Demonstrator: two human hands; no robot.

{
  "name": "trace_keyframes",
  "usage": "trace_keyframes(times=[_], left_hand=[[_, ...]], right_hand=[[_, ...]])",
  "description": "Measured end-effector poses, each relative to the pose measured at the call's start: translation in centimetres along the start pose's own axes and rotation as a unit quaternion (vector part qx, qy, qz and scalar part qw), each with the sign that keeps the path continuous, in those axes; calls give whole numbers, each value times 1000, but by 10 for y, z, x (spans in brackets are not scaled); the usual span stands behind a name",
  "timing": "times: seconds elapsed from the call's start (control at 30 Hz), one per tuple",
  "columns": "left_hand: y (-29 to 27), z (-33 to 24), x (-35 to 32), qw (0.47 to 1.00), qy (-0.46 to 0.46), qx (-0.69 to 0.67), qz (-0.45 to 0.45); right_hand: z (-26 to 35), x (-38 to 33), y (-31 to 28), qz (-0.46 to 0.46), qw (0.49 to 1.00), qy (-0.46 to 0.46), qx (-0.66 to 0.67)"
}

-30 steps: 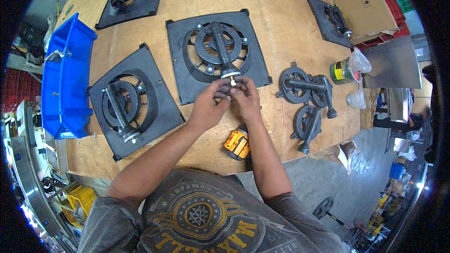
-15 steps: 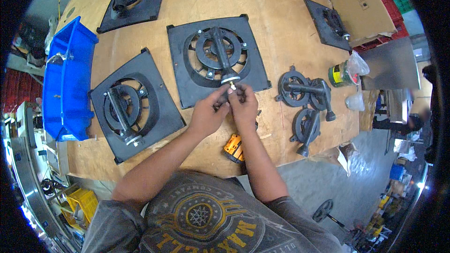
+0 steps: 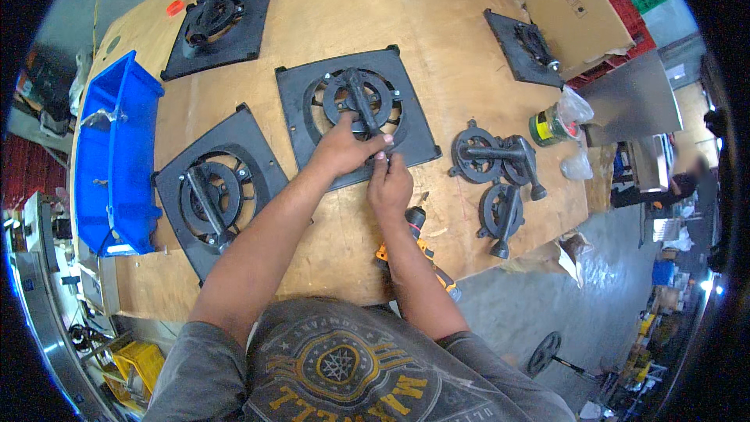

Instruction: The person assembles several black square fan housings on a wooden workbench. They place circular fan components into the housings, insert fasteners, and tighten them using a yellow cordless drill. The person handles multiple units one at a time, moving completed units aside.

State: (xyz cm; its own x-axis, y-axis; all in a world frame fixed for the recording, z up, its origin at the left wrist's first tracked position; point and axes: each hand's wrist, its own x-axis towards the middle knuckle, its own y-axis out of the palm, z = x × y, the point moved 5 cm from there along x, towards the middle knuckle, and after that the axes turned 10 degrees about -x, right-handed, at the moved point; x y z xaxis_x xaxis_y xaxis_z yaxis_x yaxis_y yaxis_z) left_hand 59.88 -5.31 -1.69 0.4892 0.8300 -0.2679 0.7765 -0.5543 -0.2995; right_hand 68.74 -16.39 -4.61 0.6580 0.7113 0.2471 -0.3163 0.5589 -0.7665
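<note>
In the middle of the table lies a black square plate (image 3: 300,84) with a round opening, where a cast burner (image 3: 380,92) with a thick tube sits. My left hand (image 3: 344,148) reaches over the plate's near side, its fingers closed about the lower part of the burner tube. Close beside it, my right hand (image 3: 391,187) pinches at the tube's near end with thumb and finger. Whatever lies between those fingertips is hidden. A yellow and black cordless drill (image 3: 416,224) rests partly under my right forearm.
To the left stand a second plate with burner (image 3: 258,141) and a blue bin (image 3: 98,164). More plates (image 3: 234,51) lie at the far left, another (image 3: 512,55) at the far right. Loose burners (image 3: 500,207), a green-labelled tub (image 3: 543,129) and a cardboard box (image 3: 574,4) are on the right.
My left hand has moved up and onto the burner tube. My right hand has shifted slightly down. The pale disc and brass-coloured fitting at the tube's end are now covered.
</note>
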Motion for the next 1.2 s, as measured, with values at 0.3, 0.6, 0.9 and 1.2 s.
trace_keyframes(times=[0.3,0.6,0.9,1.2], left_hand=[[-3,-6,7,999,4,-22,46],[-3,1,15,999,-5,-15,39],[-2,3,11,998,5,-44,50],[-2,8,13,997,16,-62,47]], right_hand=[[-4,-5,5,32,991,89,97],[0,-5,1,191,895,236,326],[-3,-18,27,115,778,382,485],[3,-17,25,149,767,389,488]])
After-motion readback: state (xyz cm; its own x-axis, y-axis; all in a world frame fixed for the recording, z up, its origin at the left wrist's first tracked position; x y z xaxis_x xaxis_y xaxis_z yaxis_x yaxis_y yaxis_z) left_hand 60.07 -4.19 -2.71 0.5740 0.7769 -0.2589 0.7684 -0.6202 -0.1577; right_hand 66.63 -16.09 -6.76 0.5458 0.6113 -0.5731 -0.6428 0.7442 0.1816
